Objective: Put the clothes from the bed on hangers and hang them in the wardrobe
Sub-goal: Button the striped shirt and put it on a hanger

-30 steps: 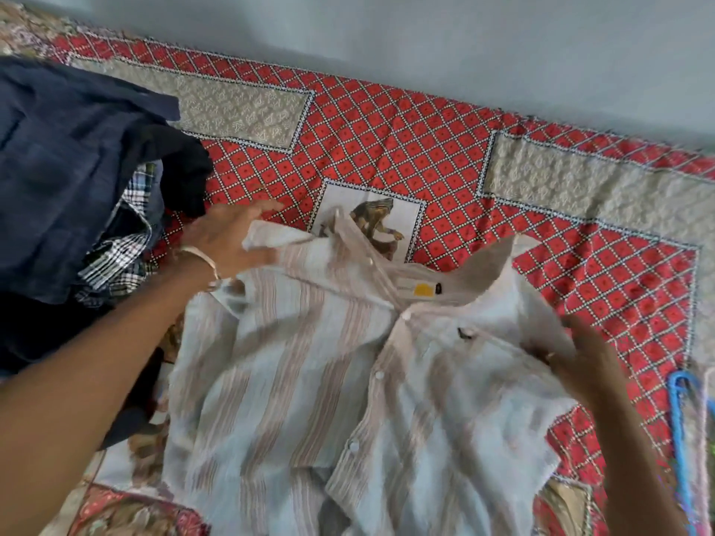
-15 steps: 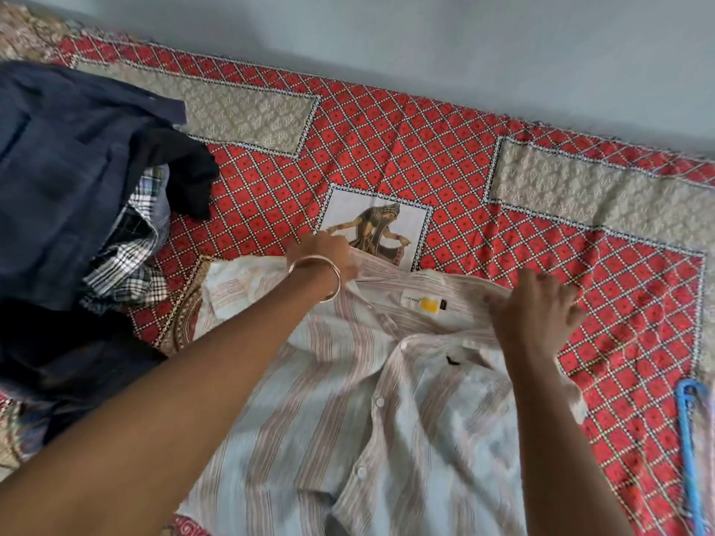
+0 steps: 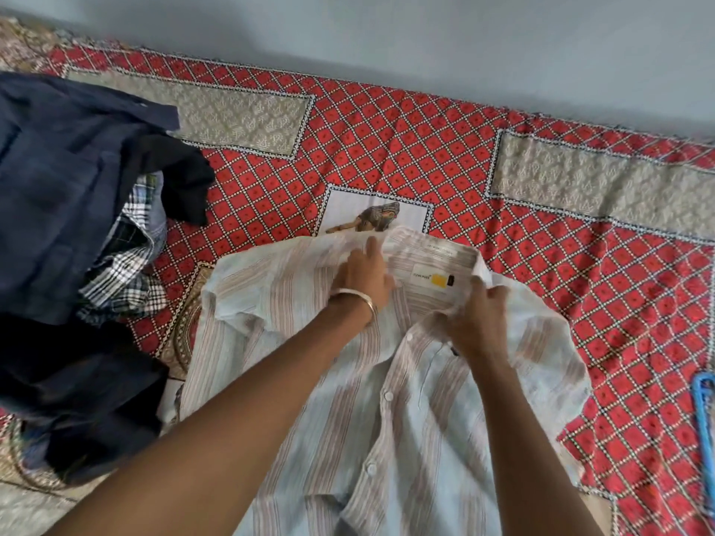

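I observe a pale striped shirt (image 3: 387, 400) spread front-up on the bed (image 3: 406, 148), which is covered in a red diamond-patterned spread with beige panels; the collar end lies toward the wall (image 3: 425, 44), partly over a printed figure panel. The placket is buttoned below the collar, with white buttons visible down the middle. My left hand (image 3: 361, 276), wearing a thin bangle at the wrist, lies on the left side of the collar with fingers extended forward over the fabric; I cannot tell whether the thumb has any cloth pinched beneath it. My right hand (image 3: 478, 315) has its fingers curled round the right side of the collar, gripping the cloth just beside the neck label (image 3: 433, 279), which carries a yellow tab. To the left, a heap of other clothes (image 3: 69, 234) rests on the bed: dark navy and black garments with a checked shirt (image 3: 127, 265) showing between them, near the striped shirt's left shoulder but apart from it. At the right edge, part of a blue hanger (image 3: 703, 427) lies on the spread, well apart from both hands.
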